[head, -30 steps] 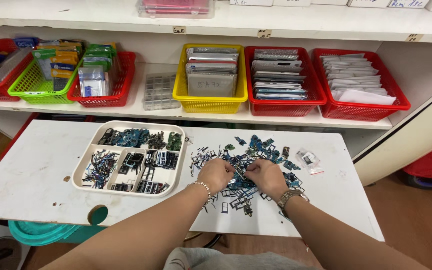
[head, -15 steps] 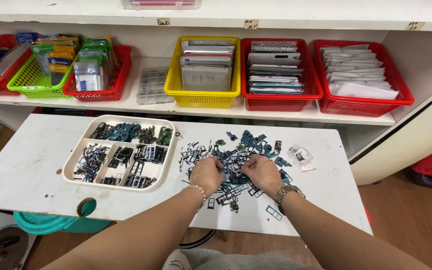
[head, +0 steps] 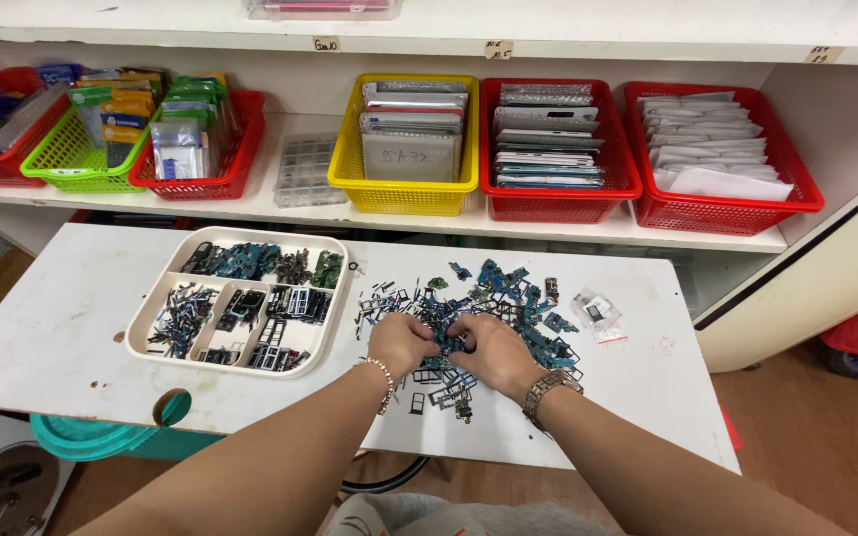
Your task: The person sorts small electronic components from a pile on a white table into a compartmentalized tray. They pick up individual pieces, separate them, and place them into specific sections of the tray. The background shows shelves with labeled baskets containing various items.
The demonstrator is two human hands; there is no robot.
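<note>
Both hands work in the pile of small parts (head: pixel 489 298) on the white tabletop (head: pixel 71 328). The left hand (head: pixel 401 340) and right hand (head: pixel 492 352) curl loosely over pieces, sorting. Next, judging by the divided tray (head: pixel 156 303) beside, a pinch-and-carry.
</note>
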